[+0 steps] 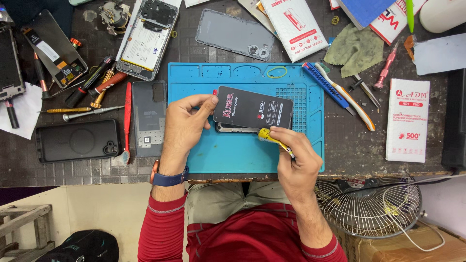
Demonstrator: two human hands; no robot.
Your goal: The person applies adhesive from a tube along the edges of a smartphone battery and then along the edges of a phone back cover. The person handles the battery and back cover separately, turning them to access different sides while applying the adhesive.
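My left hand [187, 123] grips the left end of a black phone screen panel [253, 108] with a printed protective film, held just above the blue work mat [228, 153]. A silver frame edge [233, 129] shows under the panel. My right hand [297, 157] is closed on a yellow-handled tool [270, 137], its tip against the panel's lower edge. A small red piece [214, 91] peeks out at the panel's top left corner.
Around the mat lie an opened phone [145, 41], a grey back cover [234, 34], a black case [77, 140], a dark back cover [148, 118], screwdrivers [94, 82], a blue cutter [327, 87], a toothbrush [349, 97], white boxes [408, 120], a green cloth [357, 48]. A fan [369, 204] stands below the table edge.
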